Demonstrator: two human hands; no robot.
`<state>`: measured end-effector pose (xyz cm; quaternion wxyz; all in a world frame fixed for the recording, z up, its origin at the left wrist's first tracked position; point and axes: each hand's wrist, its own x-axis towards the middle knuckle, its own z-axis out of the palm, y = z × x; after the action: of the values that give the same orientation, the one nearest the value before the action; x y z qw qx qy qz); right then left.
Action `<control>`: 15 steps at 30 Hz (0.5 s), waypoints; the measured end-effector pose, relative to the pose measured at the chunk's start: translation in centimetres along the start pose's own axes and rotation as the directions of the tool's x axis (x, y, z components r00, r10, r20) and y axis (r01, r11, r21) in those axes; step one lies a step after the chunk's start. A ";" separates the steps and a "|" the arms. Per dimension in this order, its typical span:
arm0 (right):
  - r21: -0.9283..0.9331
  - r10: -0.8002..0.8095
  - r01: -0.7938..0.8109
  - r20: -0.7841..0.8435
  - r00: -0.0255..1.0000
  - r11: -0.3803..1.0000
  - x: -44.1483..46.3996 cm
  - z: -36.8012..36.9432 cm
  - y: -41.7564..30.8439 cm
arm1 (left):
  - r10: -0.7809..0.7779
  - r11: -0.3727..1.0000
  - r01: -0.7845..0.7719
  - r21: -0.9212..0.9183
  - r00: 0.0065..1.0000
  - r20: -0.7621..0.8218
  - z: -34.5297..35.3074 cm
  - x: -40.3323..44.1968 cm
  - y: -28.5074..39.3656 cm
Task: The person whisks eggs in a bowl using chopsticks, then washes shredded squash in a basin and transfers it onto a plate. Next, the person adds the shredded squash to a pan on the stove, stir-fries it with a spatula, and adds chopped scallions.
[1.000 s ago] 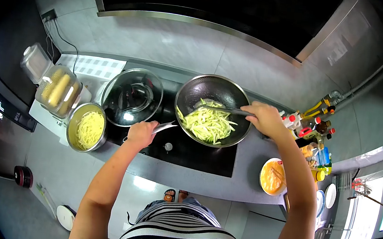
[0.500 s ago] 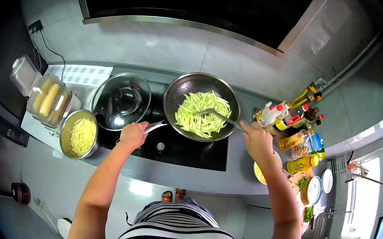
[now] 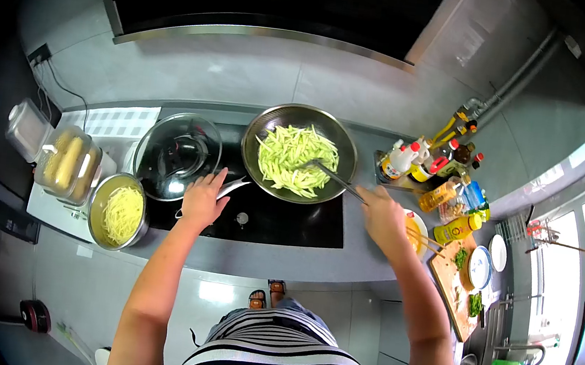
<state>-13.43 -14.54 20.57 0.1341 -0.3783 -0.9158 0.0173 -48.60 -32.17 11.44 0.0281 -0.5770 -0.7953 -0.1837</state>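
Observation:
My right hand [image 3: 384, 214] is wrapped round the handle of a spatula [image 3: 341, 182]. The spatula's head rests among pale green vegetable strips [image 3: 288, 155] in a wok [image 3: 331, 128] on the black cooktop [image 3: 280, 224]. My left hand [image 3: 204, 201] is off the wok's metal handle [image 3: 234, 186], fingers spread, just to the left of it. Beyond those fingers lies a glass lid [image 3: 168, 136]. Nothing shows in the left hand.
On the left stand a metal bowl [image 3: 95, 214] of yellowish shreds and a clear container [image 3: 47, 180] of corn-like cobs. To the right are several sauce bottles [image 3: 397, 162], a bowl of yellow liquid [image 3: 413, 229] with chopsticks, and a cutting board [image 3: 463, 319] with chopped greens.
My left hand has let go of the wok handle and opened its fingers. The right hand still holds the spatula. The whole view has shifted slightly.

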 end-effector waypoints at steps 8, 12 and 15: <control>0.273 0.119 -0.125 0.038 0.992 0.954 -2.5 5.0 -0.9 | 0.323 0.881 -0.381 -0.279 0.917 -0.233 -0.8 1.4 7.9; 0.540 0.162 -0.206 0.128 0.978 0.816 -5.1 5.0 1.4 | 0.432 0.785 -0.495 -0.374 0.868 -0.244 0.0 2.2 13.9; 0.588 0.260 -0.303 0.159 0.952 0.750 -7.9 4.0 3.4 | 0.514 0.678 -0.559 -0.477 0.825 -0.236 0.8 3.1 18.8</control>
<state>-6.81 -17.30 14.40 0.2129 -0.4483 -0.7980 0.3419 -32.06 -24.09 16.37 -0.0455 -0.7614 -0.5072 -0.4012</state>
